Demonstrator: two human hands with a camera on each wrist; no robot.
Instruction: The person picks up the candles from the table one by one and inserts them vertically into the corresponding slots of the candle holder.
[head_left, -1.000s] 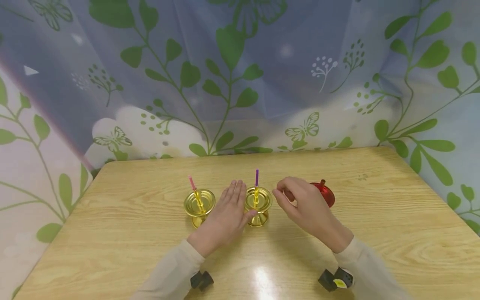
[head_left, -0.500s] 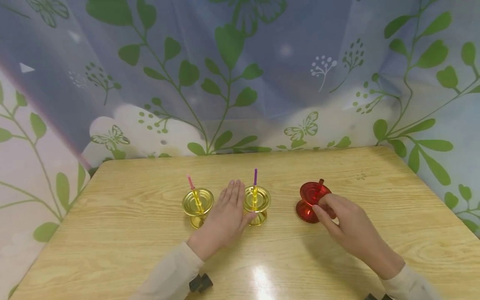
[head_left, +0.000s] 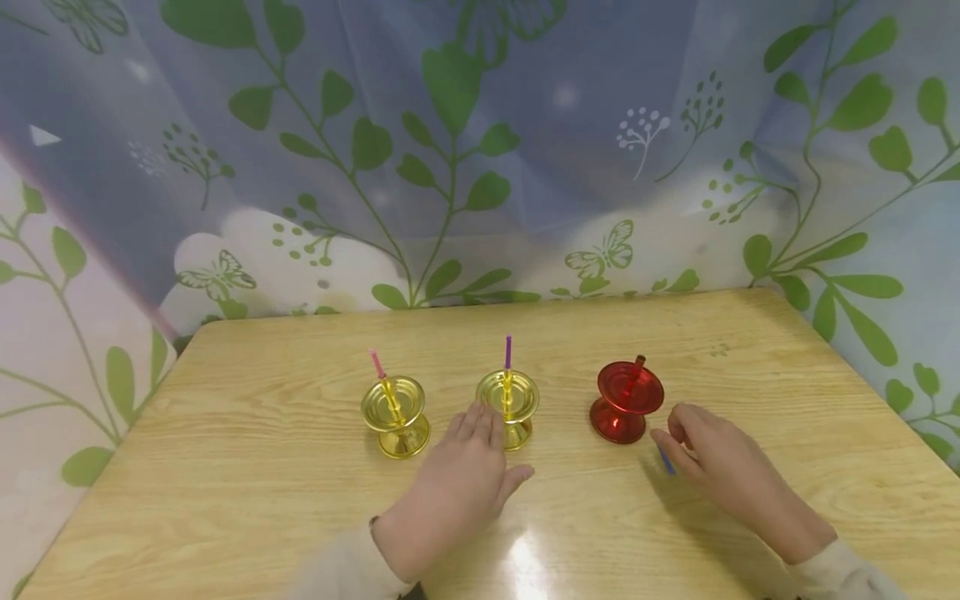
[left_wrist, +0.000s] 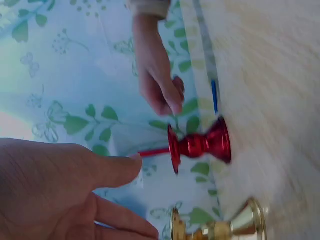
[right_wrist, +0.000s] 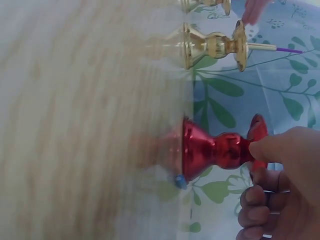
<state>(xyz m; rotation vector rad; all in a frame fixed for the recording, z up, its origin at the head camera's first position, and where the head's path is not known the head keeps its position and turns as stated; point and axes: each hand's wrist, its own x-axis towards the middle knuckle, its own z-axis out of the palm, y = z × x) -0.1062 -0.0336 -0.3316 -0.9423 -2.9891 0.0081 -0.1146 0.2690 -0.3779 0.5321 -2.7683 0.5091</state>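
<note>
My left hand (head_left: 468,483) is flat with straight fingers, its fingertips overlapping the near side of the middle gold candle holder (head_left: 518,434), which bears a thin purple candle (head_left: 508,352). To its left stands another gold candle holder (head_left: 402,439) with a slightly tilted pink candle (head_left: 377,363). A red candle holder (head_left: 619,421) stands upright on the right, only its own red tube rising from the dish. Just right of it hovers my right hand (head_left: 723,467), fingers loosely curled and holding nothing. Beneath its thumb a thin blue candle (left_wrist: 214,96) lies on the table.
The wooden table (head_left: 240,500) runs back to a patterned cloth (head_left: 570,167) with green leaves and butterflies. The three holders stand in a row across the table's middle.
My right hand has moved right, from beside the middle holder past the red one, uncovering it; the blue candle now shows. My left hand has drawn slightly nearer to me, uncovering the left holder's base.
</note>
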